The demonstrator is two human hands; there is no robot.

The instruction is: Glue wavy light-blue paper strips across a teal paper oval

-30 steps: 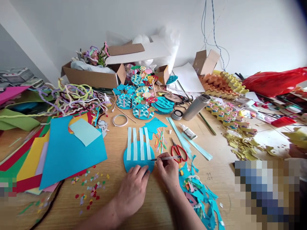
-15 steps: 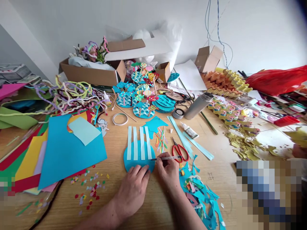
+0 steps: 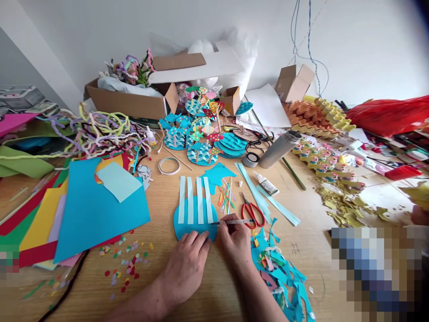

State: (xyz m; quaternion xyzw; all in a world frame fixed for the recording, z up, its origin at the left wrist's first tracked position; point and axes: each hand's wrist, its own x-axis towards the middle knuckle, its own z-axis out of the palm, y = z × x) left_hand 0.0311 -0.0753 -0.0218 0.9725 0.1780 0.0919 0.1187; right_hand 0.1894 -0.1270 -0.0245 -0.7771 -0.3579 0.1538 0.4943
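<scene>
A blue paper disc point(image 3: 192, 227) lies on the wooden table with several pale blue strips point(image 3: 194, 205) laid upright across it. My left hand point(image 3: 186, 264) rests flat on the disc's lower edge, fingers stretched out. My right hand point(image 3: 234, 239) pinches a thin pen point(image 3: 233, 222) whose tip points left and touches the disc's right edge by the last strip.
Red scissors point(image 3: 252, 212) and a glue bottle point(image 3: 266, 183) lie right of the disc. Blue paper scraps point(image 3: 278, 268) pile at lower right. Coloured paper sheets point(image 3: 97, 210) spread at left. Finished blue discs point(image 3: 201, 154), cardboard boxes point(image 3: 130, 103) and a metal flask point(image 3: 279, 149) stand behind.
Both hands stay on the disc and the pen stays at its right edge. Only the view has shifted slightly.
</scene>
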